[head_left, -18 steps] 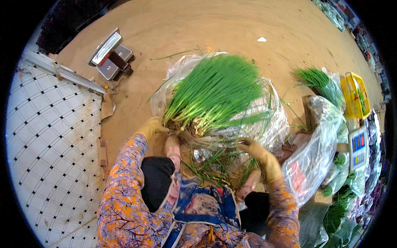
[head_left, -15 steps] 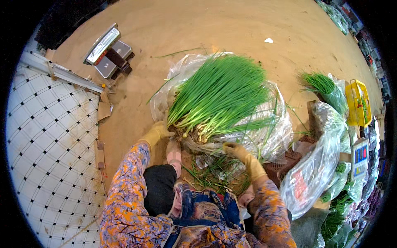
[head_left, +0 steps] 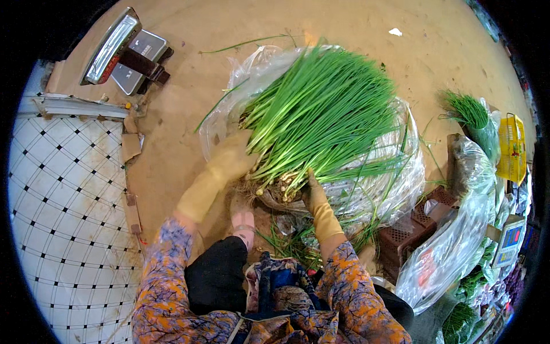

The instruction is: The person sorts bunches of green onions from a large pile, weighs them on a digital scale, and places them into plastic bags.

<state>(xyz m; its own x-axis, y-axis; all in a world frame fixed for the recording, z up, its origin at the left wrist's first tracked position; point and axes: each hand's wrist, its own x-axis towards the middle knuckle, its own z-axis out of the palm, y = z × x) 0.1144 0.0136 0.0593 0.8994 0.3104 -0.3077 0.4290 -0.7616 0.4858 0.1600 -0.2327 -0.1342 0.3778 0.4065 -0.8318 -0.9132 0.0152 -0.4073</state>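
A big heap of spring onions (head_left: 326,114) lies on a clear plastic sheet (head_left: 395,200), green tops pointing away from me and white, rooty ends towards me. Both my hands wear yellowish rubber gloves. My left hand (head_left: 232,156) is at the left side of the root ends; motion smears its fingers, so its grip is unclear. On the right of the roots, my right hand (head_left: 315,194) rests against the heap with a finger stretched up along the stems. Loose leaves and trimmings (head_left: 295,249) lie on the ground between my feet.
A weighing scale (head_left: 137,62) stands at the far left, beyond white tiled flooring (head_left: 69,200). To my right are a brown plastic crate (head_left: 404,238), clear bags of greens (head_left: 452,246), a bagged green bunch (head_left: 472,117), a yellow basket (head_left: 511,150) and another scale's display (head_left: 509,242).
My left hand has moved up along the left of the roots. My right hand has moved left and up from beside the heap to its root ends. The view has shifted slightly.
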